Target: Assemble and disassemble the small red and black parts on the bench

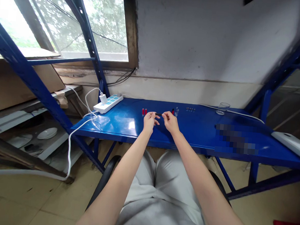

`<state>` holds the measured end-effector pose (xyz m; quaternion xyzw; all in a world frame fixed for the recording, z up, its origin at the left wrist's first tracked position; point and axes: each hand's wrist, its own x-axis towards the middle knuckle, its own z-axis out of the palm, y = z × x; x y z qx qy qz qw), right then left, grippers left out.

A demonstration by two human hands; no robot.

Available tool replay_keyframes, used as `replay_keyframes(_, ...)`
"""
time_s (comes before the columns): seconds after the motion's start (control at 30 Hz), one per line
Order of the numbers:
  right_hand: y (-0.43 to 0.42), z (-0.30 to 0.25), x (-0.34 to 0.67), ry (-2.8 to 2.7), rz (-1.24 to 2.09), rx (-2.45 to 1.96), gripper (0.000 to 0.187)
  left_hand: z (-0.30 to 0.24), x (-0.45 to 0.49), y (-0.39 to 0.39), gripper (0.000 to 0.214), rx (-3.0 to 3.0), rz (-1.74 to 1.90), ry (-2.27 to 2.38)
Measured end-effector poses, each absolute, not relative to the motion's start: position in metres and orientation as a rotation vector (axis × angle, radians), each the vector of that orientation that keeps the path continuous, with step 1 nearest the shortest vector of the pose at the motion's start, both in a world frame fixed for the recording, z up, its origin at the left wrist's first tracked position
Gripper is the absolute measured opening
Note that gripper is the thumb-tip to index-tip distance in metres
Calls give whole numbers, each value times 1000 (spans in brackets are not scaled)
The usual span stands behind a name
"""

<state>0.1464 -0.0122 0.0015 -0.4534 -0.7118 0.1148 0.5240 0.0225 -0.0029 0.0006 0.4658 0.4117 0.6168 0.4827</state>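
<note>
Above the blue tabletop (120, 124), my left hand (149, 120) and my right hand (170, 121) meet around a thin dark stick-like piece (159, 114). Each hand pinches one end of it; its exact kind is too small to make out. Some lower fingers of my left hand are spread. Two small red pieces (144, 111) stand on the table just beyond my left hand. Behind my right hand are a small red-and-black piece (173, 111) and a clear one (176, 111). Several tiny metallic bits (190, 109) lie in a row farther right.
A white power strip (108, 103) with a plugged-in adapter sits at the table's left, its white cable (69, 147) hanging off the edge. A clear glass (222, 108) stands at the back right. A pixelated dark area (235, 138) and a white device (294, 144) are at right.
</note>
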Motion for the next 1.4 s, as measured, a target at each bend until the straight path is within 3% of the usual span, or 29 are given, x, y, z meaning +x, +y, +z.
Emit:
replay_keyframes(0.9, -5, -6, 147, -1691, 401, -1062, 24, 5, 21, -6, 15, 1044, 1594, 1015)
replay_keyframes(1.23, -8, -2, 148, -1606, 341, -1064, 23, 2, 19, -4, 23, 1013, 1739, 1075)
replay_keyframes(1.4, -7, -1, 148, -1573, 286, -1090, 22, 2, 24, -6, 25, 1267, 1543, 995)
